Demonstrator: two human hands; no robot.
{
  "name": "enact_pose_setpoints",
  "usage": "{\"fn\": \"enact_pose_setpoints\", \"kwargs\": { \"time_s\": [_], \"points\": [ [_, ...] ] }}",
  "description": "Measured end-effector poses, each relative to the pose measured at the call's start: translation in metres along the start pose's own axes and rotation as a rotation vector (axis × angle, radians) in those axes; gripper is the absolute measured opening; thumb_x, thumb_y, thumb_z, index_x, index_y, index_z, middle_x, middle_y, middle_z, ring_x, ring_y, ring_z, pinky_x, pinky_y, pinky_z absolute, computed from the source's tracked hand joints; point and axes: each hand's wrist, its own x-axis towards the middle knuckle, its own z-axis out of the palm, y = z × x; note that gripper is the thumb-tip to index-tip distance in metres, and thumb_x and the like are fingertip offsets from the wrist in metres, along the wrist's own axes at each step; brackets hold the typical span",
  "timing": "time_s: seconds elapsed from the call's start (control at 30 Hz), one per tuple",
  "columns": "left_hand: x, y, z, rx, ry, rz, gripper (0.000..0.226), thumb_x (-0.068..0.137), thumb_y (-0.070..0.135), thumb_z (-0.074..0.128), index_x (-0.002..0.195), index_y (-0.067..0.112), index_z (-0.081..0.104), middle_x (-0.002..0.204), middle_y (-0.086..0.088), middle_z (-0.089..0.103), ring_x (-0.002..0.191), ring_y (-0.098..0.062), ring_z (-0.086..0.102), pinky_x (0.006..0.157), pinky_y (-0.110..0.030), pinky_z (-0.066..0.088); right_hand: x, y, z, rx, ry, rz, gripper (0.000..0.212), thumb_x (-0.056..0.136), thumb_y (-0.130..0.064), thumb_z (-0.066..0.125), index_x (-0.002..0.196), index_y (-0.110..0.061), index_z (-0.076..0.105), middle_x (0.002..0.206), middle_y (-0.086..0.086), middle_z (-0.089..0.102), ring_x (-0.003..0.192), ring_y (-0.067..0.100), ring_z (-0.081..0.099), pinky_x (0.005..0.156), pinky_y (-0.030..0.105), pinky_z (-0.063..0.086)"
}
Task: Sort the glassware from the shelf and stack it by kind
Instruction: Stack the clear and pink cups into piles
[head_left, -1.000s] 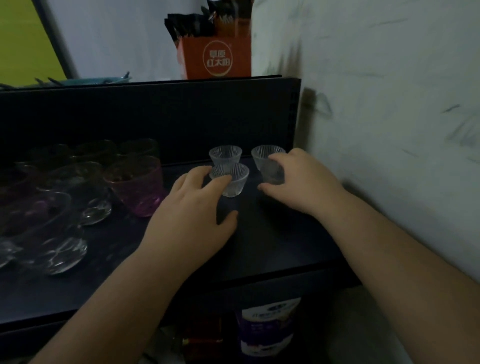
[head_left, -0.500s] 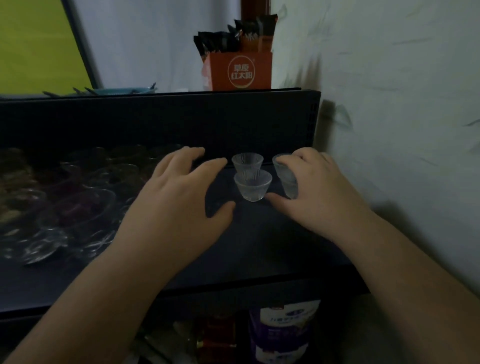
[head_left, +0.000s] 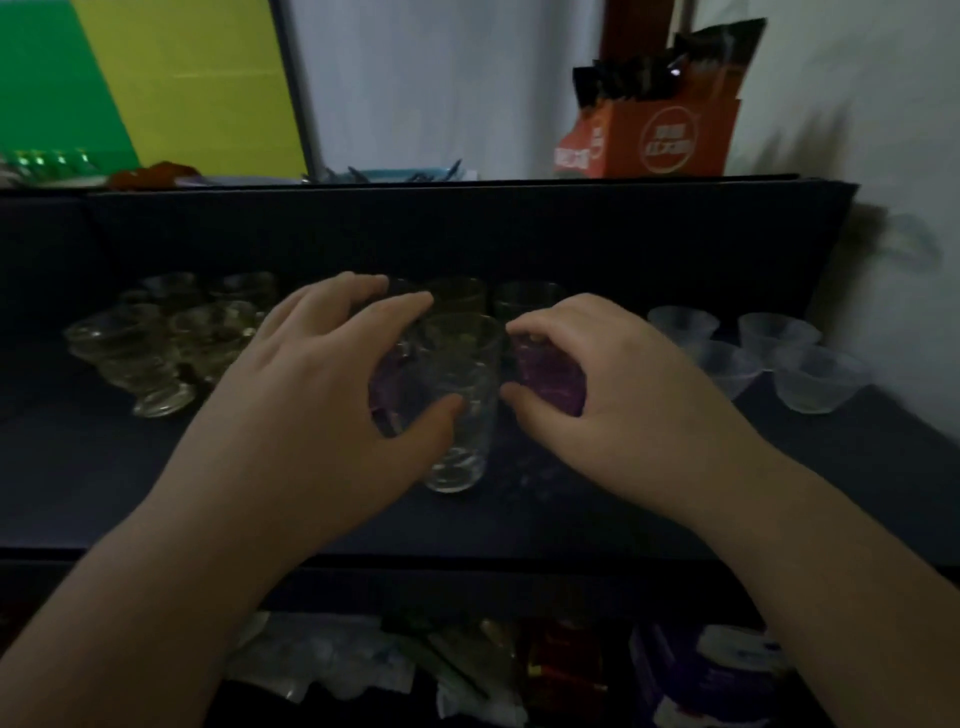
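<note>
Both hands have left the small ribbed cups (head_left: 802, 382), which now stand alone as a group of four near the right end of the shelf (head_left: 571, 525). The left hand (head_left: 322, 415) has gone to the middle of the shelf, its fingers and thumb curved round a purple glass (head_left: 389, 395) that is mostly hidden behind it, beside a clear tumbler (head_left: 460, 410). The right hand (head_left: 618, 410), which earlier held a ribbed cup, now pinches another purple glass (head_left: 548, 376) just right of the tumbler.

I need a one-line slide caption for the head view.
Left hand and right hand close on purple glasses flanking a clear tumbler.
</note>
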Motion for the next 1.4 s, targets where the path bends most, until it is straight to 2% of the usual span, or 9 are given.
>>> {"fn": "enact_pose_setpoints", "kwargs": {
  "time_s": [0.1,0.27,0.47,0.53,0.67,0.87,1.2,1.33,1.4],
  "points": [
    [-0.007,-0.036,-0.013,0.013,0.005,-0.032,0.078,0.072,0.069,0.047,0.14,0.031,0.046,0.143,0.003,0.044,0.133,-0.02,0.037,0.105,-0.033,0.026,0.012,-0.022,0.013,0.01,0.008,-0.003,0.045,0.088,-0.048,0.061,0.129,-0.028,0.059,0.114,-0.015,0.056,0.107,0.001,0.053,0.09,0.022,0.046],
    [-0.016,-0.081,-0.012,-0.036,-0.026,-0.061,0.083,0.07,0.074,0.046,0.141,0.033,0.043,0.143,0.004,0.043,0.133,-0.019,0.037,0.106,-0.038,0.032,0.016,-0.039,0.031,-0.06,-0.036,0.052,0.052,0.088,-0.059,0.053,0.133,-0.033,0.054,0.118,-0.018,0.051,0.109,0.0,0.049,0.087,0.016,0.039],
    [-0.015,-0.107,0.013,-0.09,-0.135,-0.097,0.093,0.065,0.08,0.049,0.147,0.038,0.029,0.151,0.005,0.03,0.137,-0.019,0.028,0.108,-0.04,0.032,0.009,-0.048,0.042,-0.103,-0.099,0.181,0.083,0.076,-0.087,0.036,0.141,-0.036,0.044,0.128,-0.019,0.043,0.119,0.003,0.043,0.093,0.027,0.042],
    [-0.013,-0.11,0.02,-0.114,-0.162,-0.107,0.096,0.064,0.081,0.049,0.147,0.039,0.024,0.151,0.006,0.028,0.138,-0.017,0.028,0.109,-0.041,0.033,0.008,-0.051,0.044,-0.099,-0.114,0.222,0.088,0.072,-0.09,0.039,0.143,-0.038,0.04,0.13,-0.02,0.04,0.119,0.002,0.042,0.092,0.026,0.042],
    [-0.008,-0.108,0.027,-0.179,-0.2,-0.136,0.099,0.062,0.078,0.052,0.147,0.041,0.02,0.151,0.011,0.024,0.136,-0.013,0.028,0.108,-0.041,0.035,0.008,-0.054,0.05,-0.08,-0.118,0.303,0.092,0.066,-0.089,0.047,0.144,-0.041,0.036,0.13,-0.022,0.039,0.117,0.0,0.044,0.094,0.027,0.044],
    [-0.006,-0.106,0.039,-0.244,-0.198,-0.115,0.098,0.064,0.077,0.055,0.147,0.041,0.017,0.144,0.013,0.028,0.123,-0.006,0.038,0.095,-0.025,0.038,0.005,-0.056,0.061,0.026,-0.092,0.366,0.092,0.066,-0.083,0.058,0.145,-0.041,0.036,0.128,-0.025,0.042,0.115,-0.004,0.047,0.093,0.023,0.045],
    [-0.005,-0.107,0.038,-0.329,-0.186,-0.057,0.094,0.062,0.074,0.057,0.145,0.04,0.028,0.136,0.018,0.034,0.109,0.0,0.046,0.087,-0.017,0.042,-0.001,-0.06,0.059,0.085,-0.012,0.359,0.084,0.065,-0.074,0.067,0.139,-0.045,0.042,0.118,-0.028,0.047,0.107,-0.01,0.049,0.08,0.013,0.045],
    [-0.002,-0.108,0.028,-0.398,-0.19,-0.006,0.099,0.05,0.083,0.045,0.141,0.045,0.031,0.127,0.026,0.036,0.102,0.006,0.047,0.08,-0.014,0.043,-0.001,-0.063,0.053,0.082,0.046,0.324,0.08,0.066,-0.074,0.067,0.137,-0.044,0.046,0.115,-0.027,0.049,0.107,-0.006,0.052,0.082,0.012,0.046],
    [0.002,-0.11,0.021,-0.44,-0.164,0.008,0.095,0.052,0.083,0.046,0.139,0.046,0.036,0.121,0.03,0.04,0.102,0.009,0.048,0.08,-0.016,0.045,0.002,-0.063,0.048,0.109,0.092,0.326,0.077,0.066,-0.074,0.065,0.135,-0.046,0.047,0.114,-0.027,0.051,0.105,-0.005,0.055,0.079,0.013,0.048]
  ]
}}
